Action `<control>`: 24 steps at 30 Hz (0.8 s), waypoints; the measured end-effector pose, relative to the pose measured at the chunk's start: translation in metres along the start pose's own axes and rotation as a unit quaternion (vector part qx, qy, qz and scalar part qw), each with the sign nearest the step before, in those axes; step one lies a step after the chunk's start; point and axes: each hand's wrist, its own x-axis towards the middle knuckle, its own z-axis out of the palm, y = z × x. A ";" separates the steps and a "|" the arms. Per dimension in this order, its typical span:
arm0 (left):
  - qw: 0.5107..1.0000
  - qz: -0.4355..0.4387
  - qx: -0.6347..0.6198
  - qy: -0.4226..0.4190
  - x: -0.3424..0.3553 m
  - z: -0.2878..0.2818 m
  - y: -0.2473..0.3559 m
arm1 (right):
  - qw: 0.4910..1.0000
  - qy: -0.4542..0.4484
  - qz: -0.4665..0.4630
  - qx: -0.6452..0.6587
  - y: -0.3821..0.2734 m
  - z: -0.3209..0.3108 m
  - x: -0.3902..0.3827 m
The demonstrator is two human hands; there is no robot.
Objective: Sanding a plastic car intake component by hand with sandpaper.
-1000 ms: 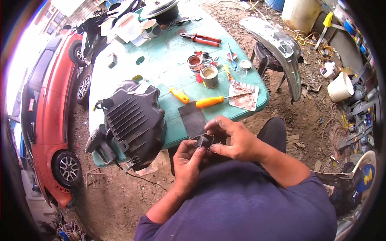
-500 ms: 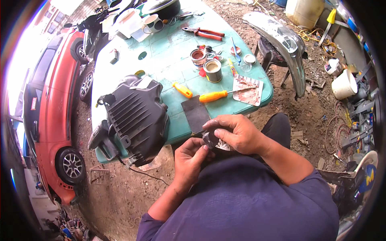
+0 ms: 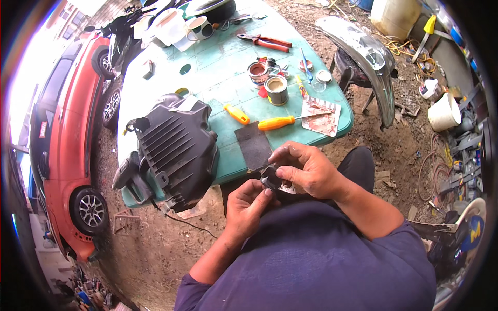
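Note:
Just off the table's near edge, both my hands meet at a small dark grey piece (image 3: 271, 179) that I cannot name more exactly. My left hand (image 3: 246, 206) pinches its lower side between thumb and fingers. The thumb and bent forefinger of my right hand (image 3: 307, 170) close on its upper right side. Parts of the piece are hidden by my fingers. Beyond them, a dark square sheet, perhaps sandpaper (image 3: 253, 145), lies on the table, with an orange-handled tool (image 3: 276, 123) resting across a putty-smeared card (image 3: 320, 117).
On the green table (image 3: 223, 93) sit a ribbed black plastic housing (image 3: 179, 147), a heat-gun-like tool (image 3: 129, 176), two opened cans (image 3: 276, 90), a yellow handle (image 3: 236, 114) and red-handled pliers (image 3: 265, 42). A headlight (image 3: 358, 49) rests at right; a red car (image 3: 70, 150) stands left.
My right forefinger has lifted slightly off the dark piece, and the piece has turned a little between my fingers. The view has shifted slightly.

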 end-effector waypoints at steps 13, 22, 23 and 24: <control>0.990 0.084 0.078 0.088 0.001 -0.008 -0.006 | 0.947 0.049 -0.197 -0.249 -0.004 0.016 -0.017; 0.992 0.017 -0.125 -0.030 -0.007 -0.016 0.005 | 0.879 0.062 -0.322 -0.346 0.009 0.027 -0.032; 0.991 0.017 -0.126 -0.030 -0.007 -0.016 0.004 | 0.884 0.065 -0.312 -0.342 0.009 0.027 -0.033; 0.991 0.018 -0.131 -0.029 -0.007 -0.016 0.004 | 0.884 0.064 -0.312 -0.342 0.007 0.026 -0.032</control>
